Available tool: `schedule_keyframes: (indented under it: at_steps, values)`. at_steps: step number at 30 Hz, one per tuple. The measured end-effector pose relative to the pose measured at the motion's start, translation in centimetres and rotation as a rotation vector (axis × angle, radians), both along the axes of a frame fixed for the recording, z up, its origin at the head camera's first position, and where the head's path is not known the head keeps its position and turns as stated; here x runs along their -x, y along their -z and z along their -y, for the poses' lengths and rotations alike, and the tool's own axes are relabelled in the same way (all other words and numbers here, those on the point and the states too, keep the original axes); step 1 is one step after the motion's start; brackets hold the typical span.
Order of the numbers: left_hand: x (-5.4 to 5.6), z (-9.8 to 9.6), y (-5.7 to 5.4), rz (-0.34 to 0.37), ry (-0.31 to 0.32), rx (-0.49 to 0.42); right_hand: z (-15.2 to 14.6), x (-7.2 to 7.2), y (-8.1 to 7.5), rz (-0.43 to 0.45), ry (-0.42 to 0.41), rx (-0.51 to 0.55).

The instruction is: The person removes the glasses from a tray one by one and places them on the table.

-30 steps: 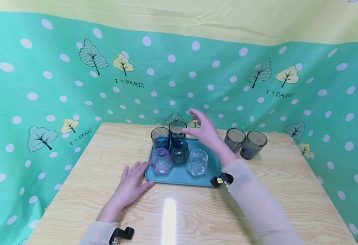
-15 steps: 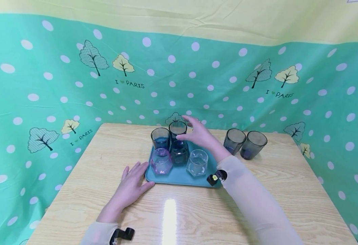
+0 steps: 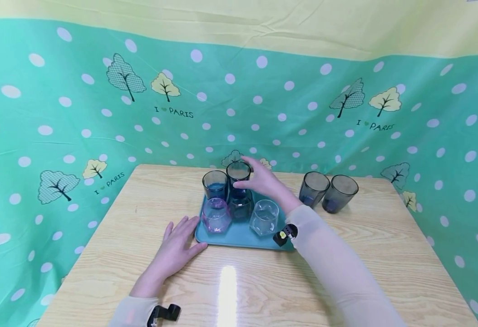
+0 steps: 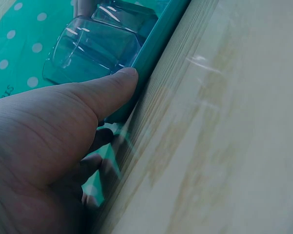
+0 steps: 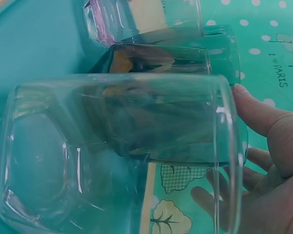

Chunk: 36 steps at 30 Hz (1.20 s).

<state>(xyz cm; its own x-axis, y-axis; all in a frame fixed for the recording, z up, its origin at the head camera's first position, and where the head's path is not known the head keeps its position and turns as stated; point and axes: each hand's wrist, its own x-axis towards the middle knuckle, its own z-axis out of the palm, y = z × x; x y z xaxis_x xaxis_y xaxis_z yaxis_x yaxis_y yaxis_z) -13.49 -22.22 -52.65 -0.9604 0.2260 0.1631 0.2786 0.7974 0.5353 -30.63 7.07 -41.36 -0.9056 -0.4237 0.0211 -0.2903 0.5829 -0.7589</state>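
Around the upper part of a tall dark tumbler [image 3: 238, 170] at the back of the blue tray [image 3: 243, 240], my right hand [image 3: 263, 181] is spread, thumb in front and fingers behind. In the right wrist view the thumb [image 5: 254, 107] reaches the rim of a dark glass, and the other fingers look loose; a firm hold does not show. My left hand [image 3: 175, 247] lies at the tray's near left corner, fingers extended, thumb [image 4: 112, 92] against the tray edge. Also on the tray are another dark tumbler [image 3: 215, 184], a low dark glass [image 3: 240, 209], a purple-tinted glass [image 3: 216, 218] and a clear faceted glass [image 3: 265, 220].
Two dark tumblers, the nearer-left one [image 3: 313, 188] and the right one [image 3: 339, 194], stand on the wooden table [image 3: 140, 204] right of the tray. A green patterned cloth [image 3: 288, 109] hangs behind and at both sides.
My right hand has moved left and slightly down, from beside the tall tumbler to around its rim. The left hand, tray and glasses have stayed in place.
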Motion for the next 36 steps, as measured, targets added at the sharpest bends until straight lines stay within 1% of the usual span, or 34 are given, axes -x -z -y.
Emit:
schedule_keyframes:
  at_steps: [9,16,25,36]
  values:
    - [0.06,-0.02,0.24,0.004,-0.002,0.005,0.43,-0.05,0.32,0.007,0.02,-0.008]
    - [-0.01,-0.03,0.11,0.004,-0.001,0.004,0.62,0.02,0.45,0.012,0.026,-0.016]
    - [-0.03,0.02,0.01,0.002,0.002,-0.004,0.54,0.09,0.56,0.033,0.037,0.015]
    - [-0.08,0.05,0.03,-0.004,-0.001,0.001,0.55,0.01,0.89,0.036,0.042,0.038]
